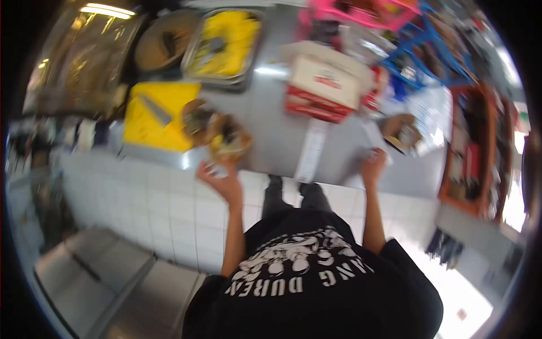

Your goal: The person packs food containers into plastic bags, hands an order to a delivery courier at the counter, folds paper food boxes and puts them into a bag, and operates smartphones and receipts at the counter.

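While two brown bowls (247, 140) are set left of centre, one left hand (221, 179) is held just below.
Its grip, and the right hand's (373, 166), cannot be told.

And there's a lane, bare steel table (270, 113) between the bowls (247, 140) and the box (324, 85)! The box bars the way forward; a white strip (311, 151) lies low below it; rightward, an orange crate (463, 204) walls things off.

bowls (230, 137) left of the box (322, 85)
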Available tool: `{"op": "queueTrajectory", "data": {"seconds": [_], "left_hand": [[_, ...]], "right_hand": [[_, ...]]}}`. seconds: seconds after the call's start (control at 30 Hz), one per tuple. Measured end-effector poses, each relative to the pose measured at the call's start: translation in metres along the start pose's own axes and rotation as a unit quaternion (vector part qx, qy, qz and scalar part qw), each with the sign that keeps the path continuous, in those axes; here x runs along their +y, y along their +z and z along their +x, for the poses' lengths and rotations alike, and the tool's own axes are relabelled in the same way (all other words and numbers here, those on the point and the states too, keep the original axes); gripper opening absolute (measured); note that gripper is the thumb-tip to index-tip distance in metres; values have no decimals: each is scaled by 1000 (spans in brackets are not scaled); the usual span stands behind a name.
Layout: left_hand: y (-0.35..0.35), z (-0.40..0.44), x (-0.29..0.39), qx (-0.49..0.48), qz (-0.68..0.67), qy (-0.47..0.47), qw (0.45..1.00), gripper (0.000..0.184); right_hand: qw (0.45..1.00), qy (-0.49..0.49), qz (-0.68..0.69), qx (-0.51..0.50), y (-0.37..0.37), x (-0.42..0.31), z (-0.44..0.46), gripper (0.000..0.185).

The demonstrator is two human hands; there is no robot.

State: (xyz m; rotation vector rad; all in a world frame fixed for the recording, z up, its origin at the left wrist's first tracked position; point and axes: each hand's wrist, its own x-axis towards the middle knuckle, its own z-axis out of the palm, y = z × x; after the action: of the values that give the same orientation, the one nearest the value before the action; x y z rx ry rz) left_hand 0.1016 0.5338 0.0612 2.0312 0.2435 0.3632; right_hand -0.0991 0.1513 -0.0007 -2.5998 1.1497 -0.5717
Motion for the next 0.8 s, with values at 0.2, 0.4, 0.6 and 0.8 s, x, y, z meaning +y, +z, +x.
{"op": "queueTrajectory", "data": {"seconds": [0.2, 0.4, 0.6, 0.8], "left_hand": [[14, -31, 40, -237, -89, 129, 959, 27], [96, -104, 117, -523, -161, 107, 830, 22], [245, -184, 167, -560, -121, 165, 803, 42], [325, -226, 161, -565, -186, -7, 804, 54]], "right_hand": [[957, 211, 93, 173, -47, 9, 18, 37], [947, 258, 172, 84, -73, 96, 117, 56], [963, 260, -18, -61, -99, 78, 118, 54], [989, -57, 36, -134, -90, 93, 158, 22]]}}
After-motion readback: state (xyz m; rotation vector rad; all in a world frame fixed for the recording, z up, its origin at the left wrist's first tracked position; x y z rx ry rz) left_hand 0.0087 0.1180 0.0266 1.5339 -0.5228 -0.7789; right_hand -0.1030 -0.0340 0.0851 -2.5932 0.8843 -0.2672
